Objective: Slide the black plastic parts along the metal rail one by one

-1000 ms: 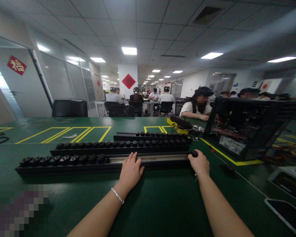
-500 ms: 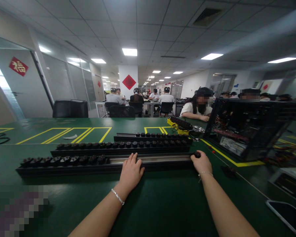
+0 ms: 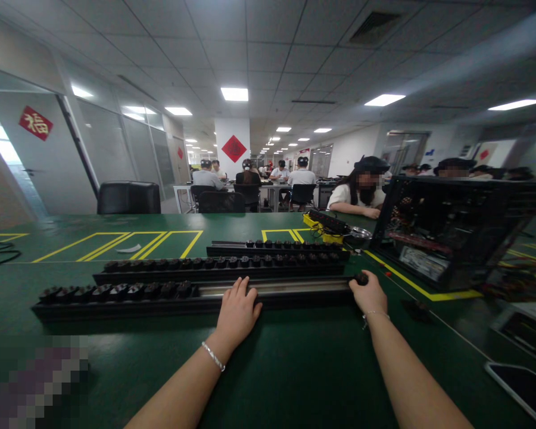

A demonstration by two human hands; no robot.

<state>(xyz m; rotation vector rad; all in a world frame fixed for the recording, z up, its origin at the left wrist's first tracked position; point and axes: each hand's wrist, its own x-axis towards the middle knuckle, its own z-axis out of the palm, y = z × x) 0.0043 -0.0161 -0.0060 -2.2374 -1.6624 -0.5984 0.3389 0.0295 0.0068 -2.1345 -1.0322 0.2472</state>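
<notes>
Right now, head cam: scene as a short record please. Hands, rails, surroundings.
left: left hand open, palm down, fingers resting on the near rail about midway
right: right hand pinching a black piece at the near rail's right end
near rail: black pieces fill its left part; the right part is bare channel
behind: middle rail and far rail, both carrying rows of pieces
surface: green table with yellow lines
right side: open computer case
others: a person seated across

Light: bright, even, from ceiling panels (image 3: 234, 93) overhead.
Glare: window (image 3: 0, 146) at left blown out.
Shadow: soft band under black rail (image 3: 116, 307).
Edges: bowed outward, right side smeared with blur.
</notes>
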